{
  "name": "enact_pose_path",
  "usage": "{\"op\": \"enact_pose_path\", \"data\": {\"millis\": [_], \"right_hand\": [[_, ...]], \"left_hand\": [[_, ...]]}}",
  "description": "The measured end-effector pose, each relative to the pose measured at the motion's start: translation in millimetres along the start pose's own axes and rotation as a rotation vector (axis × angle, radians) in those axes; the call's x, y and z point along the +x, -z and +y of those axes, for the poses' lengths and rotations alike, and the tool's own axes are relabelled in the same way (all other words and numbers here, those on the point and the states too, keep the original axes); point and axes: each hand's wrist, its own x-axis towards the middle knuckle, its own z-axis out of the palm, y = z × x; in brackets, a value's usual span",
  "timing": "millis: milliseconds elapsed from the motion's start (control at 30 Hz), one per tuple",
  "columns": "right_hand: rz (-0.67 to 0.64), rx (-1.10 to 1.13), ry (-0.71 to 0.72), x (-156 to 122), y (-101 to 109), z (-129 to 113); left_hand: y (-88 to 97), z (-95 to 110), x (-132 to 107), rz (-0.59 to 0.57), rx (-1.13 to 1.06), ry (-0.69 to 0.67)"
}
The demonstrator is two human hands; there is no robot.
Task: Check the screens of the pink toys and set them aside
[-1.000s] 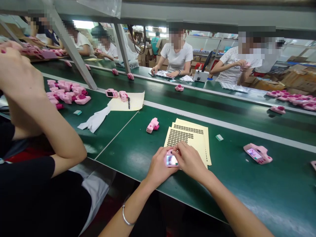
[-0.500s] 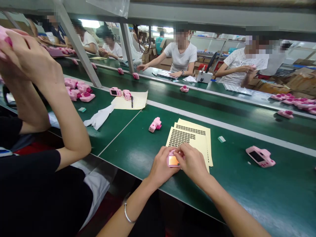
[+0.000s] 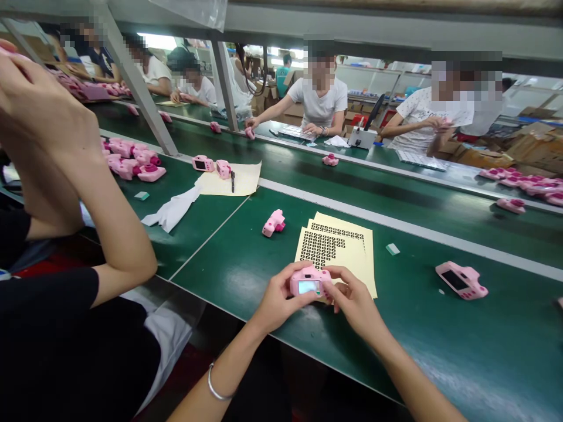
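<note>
Between my two hands is a pink toy camera [image 3: 308, 274], its lit screen turned toward me over the table's front part. My left hand [image 3: 277, 302] is closed round its left side, with the thumb along the screen's lower edge. At the right side my right hand [image 3: 354, 296] grips the body, the thumb by the buttons and the index finger on the top corner. Right behind the camera lie yellow sticker sheets [image 3: 352, 258] with rows of small black squares. A second pink camera [image 3: 273, 223] rests left of the sheets, and another pink camera [image 3: 461, 280] lies at the right.
A co-worker's raised arm [image 3: 123, 234] fills the left. Beyond it are piled pink cameras [image 3: 132, 157], a white cloth [image 3: 173, 210] and a yellow sheet with a pen [image 3: 233, 181]. A conveyor belt [image 3: 387, 190] runs behind, with people seated across it.
My right fingers have moved off the screen to the camera's right side. The screen has turned from orange to pale blue-white. Across the belt, a person's hand has taken hold of a pink camera.
</note>
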Motion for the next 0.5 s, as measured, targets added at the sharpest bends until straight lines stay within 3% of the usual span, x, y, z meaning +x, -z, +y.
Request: {"op": "enact_pose_path", "data": {"millis": [67, 200, 367, 500], "right_hand": [[-0.042, 0.052, -0.021, 0.1, 4.8, 3.0], [-0.051, -0.066, 0.029, -4.8, 9.2, 11.5], [-0.061, -0.118, 0.088, -9.8, 16.7, 13.6], [-0.095, 0.017, -0.027, -10.8, 25.6, 3.3]], "left_hand": [[0.5, 0.8, 1.5, 0.039, -0.059, 0.031], [-0.2, 1.7, 3.4, 0.092, -0.016, 0.047], [-5.4, 4.2, 3.4, 0.069, -0.011, 0.092], [-14.3, 9.0, 2.4, -0.029, -0.090, 0.197]]}}
